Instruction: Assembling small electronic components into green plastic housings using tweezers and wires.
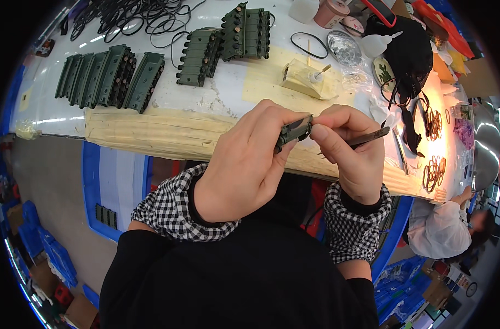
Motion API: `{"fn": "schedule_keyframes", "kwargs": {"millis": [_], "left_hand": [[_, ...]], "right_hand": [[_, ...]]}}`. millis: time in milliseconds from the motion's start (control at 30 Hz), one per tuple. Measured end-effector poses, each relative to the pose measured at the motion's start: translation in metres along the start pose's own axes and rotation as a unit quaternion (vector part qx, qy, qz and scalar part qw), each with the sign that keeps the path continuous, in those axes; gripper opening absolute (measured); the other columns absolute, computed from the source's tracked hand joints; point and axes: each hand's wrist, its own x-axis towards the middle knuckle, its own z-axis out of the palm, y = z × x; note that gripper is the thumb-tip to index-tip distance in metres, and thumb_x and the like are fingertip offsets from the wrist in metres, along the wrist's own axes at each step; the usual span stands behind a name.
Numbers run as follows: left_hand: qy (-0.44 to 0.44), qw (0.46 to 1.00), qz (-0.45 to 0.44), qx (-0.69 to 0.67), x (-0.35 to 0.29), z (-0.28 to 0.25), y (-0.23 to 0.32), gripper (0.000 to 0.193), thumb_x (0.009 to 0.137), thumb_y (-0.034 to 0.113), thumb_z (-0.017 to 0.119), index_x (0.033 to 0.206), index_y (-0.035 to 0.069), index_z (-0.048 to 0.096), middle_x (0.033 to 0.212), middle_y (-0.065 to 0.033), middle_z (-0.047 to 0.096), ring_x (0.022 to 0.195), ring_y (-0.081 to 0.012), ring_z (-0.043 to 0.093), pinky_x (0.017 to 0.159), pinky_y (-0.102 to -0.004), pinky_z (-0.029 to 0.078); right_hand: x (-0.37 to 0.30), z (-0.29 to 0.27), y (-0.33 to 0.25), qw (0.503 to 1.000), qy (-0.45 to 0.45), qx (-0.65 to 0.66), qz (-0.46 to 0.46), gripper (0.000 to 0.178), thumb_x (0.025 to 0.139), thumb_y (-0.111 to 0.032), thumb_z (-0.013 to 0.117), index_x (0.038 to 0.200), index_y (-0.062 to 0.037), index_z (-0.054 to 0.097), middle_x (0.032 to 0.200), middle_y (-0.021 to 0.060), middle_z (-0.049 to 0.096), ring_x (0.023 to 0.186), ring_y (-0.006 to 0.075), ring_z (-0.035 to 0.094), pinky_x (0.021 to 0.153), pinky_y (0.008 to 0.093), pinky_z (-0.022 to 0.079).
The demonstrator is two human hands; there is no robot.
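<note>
I look down on grey floor and a white worktop with a yellow near edge and rows of green blocks. I have the left hand closed in a pinch on a green part, held over that edge; the right hand, curled around a dark tool, meets the part's right end.

White tabletop, yellowish tape along its near edge, dark green ridged pieces in a row at left, tangled black cords behind, pale yellow block toward the right.
</note>
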Motion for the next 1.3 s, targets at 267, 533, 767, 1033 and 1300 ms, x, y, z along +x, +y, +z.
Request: {"fn": "schedule_keyframes", "kwargs": {"millis": [267,533,767,1033,1300], "left_hand": [[0.007,0.999,0.020,0.025,-0.004,0.001,-0.001,0.035,0.079,-0.007,0.059,0.113,-0.002,0.050,0.092,-0.0164,0.052,0.079,-0.0338,0.056,0.066,-0.0382,0.046],[-0.001,1.000,0.015,0.002,-0.005,-0.002,0.000,0.037,0.078,-0.008,0.060,0.113,-0.003,0.050,0.092,-0.0167,0.052,0.079,-0.0345,0.056,0.067,-0.0386,0.046],[0.011,0.999,0.034,0.037,-0.008,0.001,-0.001,0.037,0.076,-0.010,0.060,0.111,-0.004,0.051,0.090,-0.0171,0.052,0.080,-0.0353,0.055,0.067,-0.0393,0.046],[0.014,0.997,0.066,0.043,-0.006,0.000,-0.009,0.039,0.076,-0.009,0.061,0.114,-0.003,0.053,0.092,-0.0161,0.054,0.081,-0.0346,0.056,0.067,-0.0397,0.047],[0.024,0.994,0.072,0.078,-0.004,-0.002,-0.009,0.042,0.075,-0.009,0.062,0.115,-0.002,0.054,0.092,-0.0156,0.055,0.080,-0.0336,0.056,0.066,-0.0391,0.047]], "right_hand": [[-0.002,-0.002,0.005,0.999,-0.020,-0.031,-0.023,0.005,0.085,-0.001,0.069,0.087,0.0021,0.065,0.058,-0.0095,0.049,0.048,-0.0040,0.033,0.044,0.0161,0.020],[-0.004,-0.001,0.005,0.999,-0.020,-0.018,-0.027,0.005,0.085,-0.001,0.069,0.087,0.0019,0.065,0.057,-0.0099,0.048,0.048,-0.0039,0.032,0.045,0.0164,0.020],[-0.008,0.003,0.006,0.999,-0.003,-0.037,-0.023,0.005,0.084,-0.002,0.069,0.085,0.0014,0.065,0.058,-0.0100,0.049,0.047,-0.0042,0.031,0.044,0.0164,0.019],[-0.007,0.005,0.006,0.998,0.002,-0.049,-0.028,0.006,0.084,-0.003,0.070,0.084,0.0011,0.066,0.058,-0.0095,0.051,0.047,-0.0045,0.031,0.043,0.0164,0.020],[-0.008,0.013,0.002,0.993,0.031,-0.101,-0.047,0.006,0.080,-0.003,0.070,0.084,-0.0003,0.066,0.066,-0.0054,0.060,0.046,-0.0027,0.032,0.043,0.0174,0.022]]}}
